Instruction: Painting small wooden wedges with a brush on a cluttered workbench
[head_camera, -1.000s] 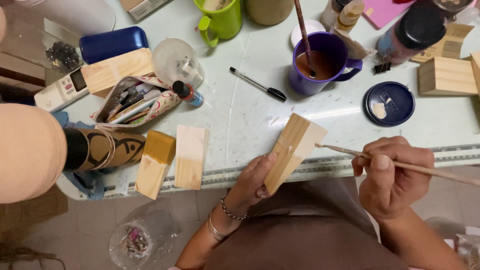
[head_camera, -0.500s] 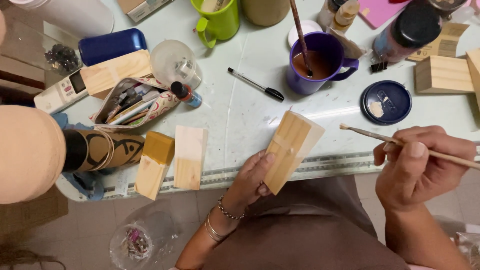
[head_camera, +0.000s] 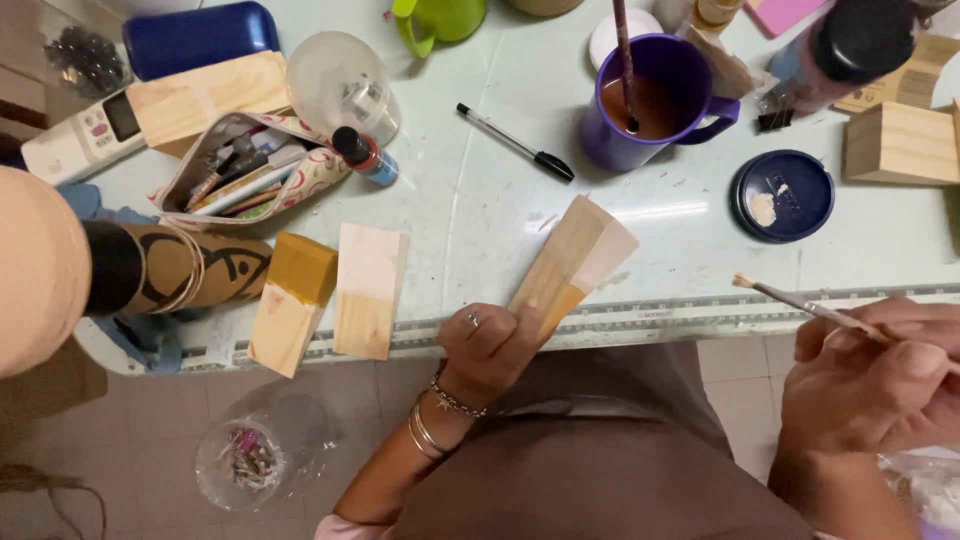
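the left hand (head_camera: 487, 345) is closed around the lower end of a wooden block (head_camera: 572, 262), fingers wrapped over it, a ring on one finger and bracelets at the wrist. the block slants up and to the right over the near edge of the pale table (head_camera: 480, 190), its bottom part a darker yellow-brown, the rest bare pale wood. over at the right edge of view, the right hand (head_camera: 875, 375) is pinched shut on a thin paintbrush (head_camera: 800, 303); the bristle tip points left and hangs clear of the block, well apart from it, above the table's edge strip.

on the table just beyond the block, a purple mug (head_camera: 655, 105) holds brown liquid with a brush handle standing in it. to its right lies a dark blue round lid (head_camera: 782, 195) with a dab of pale paint inside. a black pen (head_camera: 515, 142) lies left of the mug. further left, two more wooden blocks (head_camera: 330, 300) lie side by side at the table's edge, one with a yellow-brown end. behind them, an open pencil case (head_camera: 255, 175) stuffed with pens, and a small dark-capped bottle (head_camera: 363, 155) lying beside it.
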